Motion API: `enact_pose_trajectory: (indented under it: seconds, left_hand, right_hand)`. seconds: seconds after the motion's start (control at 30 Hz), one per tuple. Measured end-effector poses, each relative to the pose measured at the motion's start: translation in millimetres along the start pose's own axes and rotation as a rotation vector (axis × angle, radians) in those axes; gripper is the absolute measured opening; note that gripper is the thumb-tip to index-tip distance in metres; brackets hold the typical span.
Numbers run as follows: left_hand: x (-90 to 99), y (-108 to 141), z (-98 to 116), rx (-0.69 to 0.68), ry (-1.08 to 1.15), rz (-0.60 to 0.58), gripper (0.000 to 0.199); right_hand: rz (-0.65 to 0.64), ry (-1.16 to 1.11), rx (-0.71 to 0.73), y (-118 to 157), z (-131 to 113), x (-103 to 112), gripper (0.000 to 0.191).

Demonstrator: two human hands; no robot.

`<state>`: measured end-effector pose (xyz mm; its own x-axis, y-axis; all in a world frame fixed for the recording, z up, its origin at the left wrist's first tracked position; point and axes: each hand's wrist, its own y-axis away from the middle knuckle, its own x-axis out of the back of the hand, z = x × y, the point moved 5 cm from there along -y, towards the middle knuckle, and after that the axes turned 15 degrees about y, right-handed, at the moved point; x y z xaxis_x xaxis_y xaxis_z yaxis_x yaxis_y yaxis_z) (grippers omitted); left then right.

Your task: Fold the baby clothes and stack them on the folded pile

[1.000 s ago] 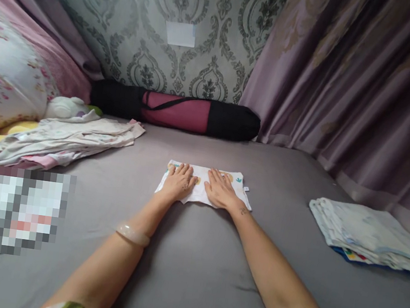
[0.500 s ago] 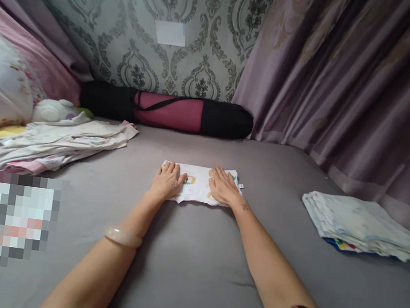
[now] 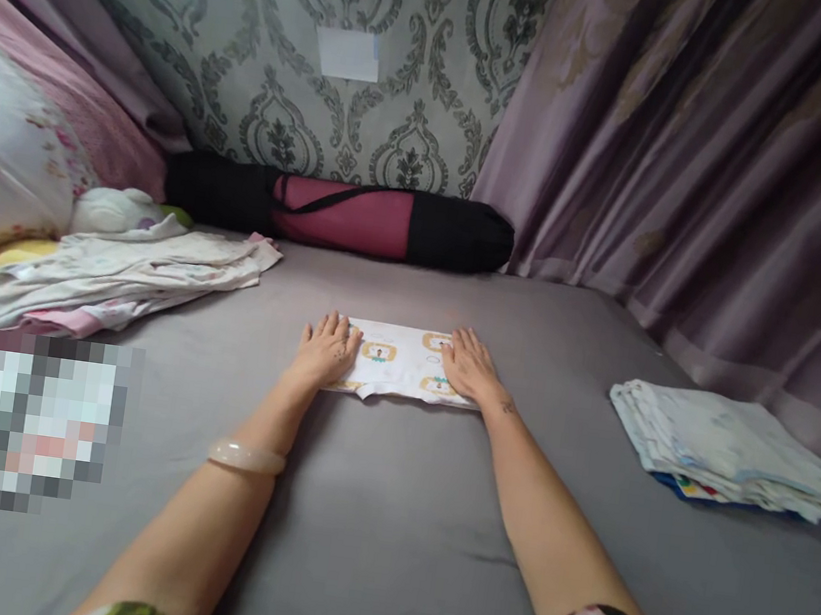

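Both hands, left (image 3: 327, 349) and right (image 3: 473, 364), lie flat with fingers slightly spread, gripping nothing, on opposite ends of the white cloth (image 3: 403, 365), its long side running left to right between them.

Left hand (image 3: 329, 349) and right hand (image 3: 470, 366) rest flat at opposite ends of the printed cloth (image 3: 407, 363). Relative to it: folded stack (image 3: 737, 441), 3 o'clock; loose garments (image 3: 143, 270), 9 o'clock; long bag (image 3: 347, 216), 11 o'clock.
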<state>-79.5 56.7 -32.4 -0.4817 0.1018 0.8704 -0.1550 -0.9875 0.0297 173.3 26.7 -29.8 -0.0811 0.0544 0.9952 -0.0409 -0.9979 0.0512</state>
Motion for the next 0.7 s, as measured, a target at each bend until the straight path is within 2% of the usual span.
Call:
enact_pose_trajectory:
  seconds: [0.07, 0.17, 0.27, 0.33, 0.47, 0.7]
  left_hand:
    - [4.7, 4, 8, -0.025, -0.034, 0.048, 0.059]
    - [6.5, 13, 33, -0.151, -0.095, 0.140, 0.052]
    - [-6.8, 24, 59, -0.270, -0.096, 0.126, 0.051]
    - [-19.1, 30, 69, -0.298, -0.102, 0.083, 0.053]
    - [-33.8, 34, 70, -0.265, -0.148, 0.020, 0.059]
    - [-37.5, 30, 63, -0.243, -0.167, 0.010, 0.060]
  right_hand:
    - [-0.008, 0.012, -0.008, 2, -2, 4, 0.063]
    - [0.034, 0.047, -0.001, 10, -14, 14, 0.061]
    - [0.146, 0.054, 0.065, 22, -40, 22, 0.058]
    - [0.193, 0.042, 0.122, 28, -57, 21, 0.058]
    - [0.184, 0.019, 0.155, 32, -72, 12, 0.058]
    - [0.152, -0.017, 0.149, 31, -70, 10, 0.059]
